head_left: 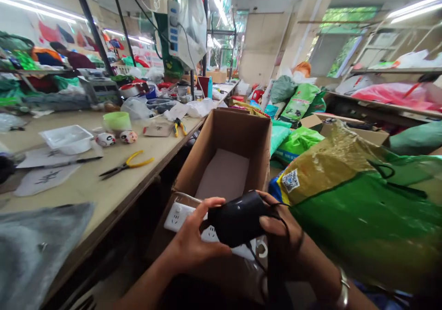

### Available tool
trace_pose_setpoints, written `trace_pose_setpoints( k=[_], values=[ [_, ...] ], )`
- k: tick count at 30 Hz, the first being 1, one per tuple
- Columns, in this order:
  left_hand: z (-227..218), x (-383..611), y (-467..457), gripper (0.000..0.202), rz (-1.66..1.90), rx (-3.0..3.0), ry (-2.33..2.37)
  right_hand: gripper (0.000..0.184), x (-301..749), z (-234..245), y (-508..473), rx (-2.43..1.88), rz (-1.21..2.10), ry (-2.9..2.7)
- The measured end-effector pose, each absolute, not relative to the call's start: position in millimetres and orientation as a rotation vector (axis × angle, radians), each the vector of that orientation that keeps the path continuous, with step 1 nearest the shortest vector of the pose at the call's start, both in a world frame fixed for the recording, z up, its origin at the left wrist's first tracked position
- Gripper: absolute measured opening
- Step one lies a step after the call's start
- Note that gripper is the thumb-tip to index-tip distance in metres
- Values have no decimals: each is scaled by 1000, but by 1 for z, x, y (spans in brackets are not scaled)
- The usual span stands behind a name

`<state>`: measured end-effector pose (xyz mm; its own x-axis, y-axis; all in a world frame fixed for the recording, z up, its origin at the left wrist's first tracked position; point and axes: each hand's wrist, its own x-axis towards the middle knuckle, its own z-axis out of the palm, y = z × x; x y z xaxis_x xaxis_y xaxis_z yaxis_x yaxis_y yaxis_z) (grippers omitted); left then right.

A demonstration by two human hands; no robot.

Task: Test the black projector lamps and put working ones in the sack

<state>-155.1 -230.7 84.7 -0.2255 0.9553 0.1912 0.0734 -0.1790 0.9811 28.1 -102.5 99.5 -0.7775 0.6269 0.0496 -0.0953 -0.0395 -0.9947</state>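
Observation:
A black, rounded device with a cord (pixel 238 219) is held in front of me, lying on its side above a white power strip (pixel 177 216). My left hand (pixel 195 238) curls round its narrower left end, the index finger on top and the thumb along the underside. At the wider end, my right hand (pixel 281 222) grips it, with the thumb on the near face and the black cord looping over the fingers. Just beyond the device stands an open cardboard box (pixel 193 163) with a pale sheet (pixel 226 174) on its bottom.
On the workbench (pixel 162 160) at left lie yellow-handled pliers (pixel 127 163), a second pair (pixel 178 127), a white plastic tray (pixel 69 139), a light green cup (pixel 116 121) and small painted balls (pixel 128 137). Large green and gold bags (pixel 359 209) crowd the right. A person (pixel 74 59) sits far left.

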Motion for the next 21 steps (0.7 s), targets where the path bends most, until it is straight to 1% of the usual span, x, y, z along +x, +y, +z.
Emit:
trace_pose_setpoints(
  k=[2, 3, 5, 7, 9, 11, 12, 14, 16, 17, 18, 20, 21],
  values=[
    [73, -156, -230, 75, 1495, 945, 1192, 80, 39, 103, -106, -463, 1842, -1866],
    [67, -157, -229, 75, 1448, 803, 1171, 81, 45, 106, -108, -426, 1804, -1978],
    [58, -159, -226, 71, 1263, 628, 1157, 76, 57, 113, -114, -360, 1645, -2239],
    [53, -158, -225, 66, 1056, 562, 1056, 75, 67, 120, -119, -288, 1473, -2442],
    [50, -154, -225, 68, 951, 566, 955, 80, 72, 125, -123, -191, 1374, -2571],
    [48, -148, -226, 67, 880, 621, 1013, 81, 71, 128, -129, -162, 1288, -2714],
    [48, -144, -227, 63, 855, 679, 1125, 79, 70, 128, -133, -168, 1201, -2788],
    [50, -137, -230, 45, 856, 882, 1439, 72, 68, 125, -142, -188, 965, -2917],
    [54, -133, -234, 29, 863, 1073, 1604, 70, 71, 115, -148, -199, 809, -2976],
    [56, -132, -236, 25, 857, 1092, 1586, 73, 75, 107, -148, -227, 801, -2957],
    [57, -132, -238, 26, 842, 1049, 1526, 78, 82, 97, -147, -285, 836, -2896],
    [59, -136, -241, 32, 833, 882, 1384, 91, 100, 71, -142, -464, 1021, -2681],
    [59, -138, -242, 33, 854, 824, 1345, 92, 109, 56, -139, -560, 1146, -2561]
  ],
)
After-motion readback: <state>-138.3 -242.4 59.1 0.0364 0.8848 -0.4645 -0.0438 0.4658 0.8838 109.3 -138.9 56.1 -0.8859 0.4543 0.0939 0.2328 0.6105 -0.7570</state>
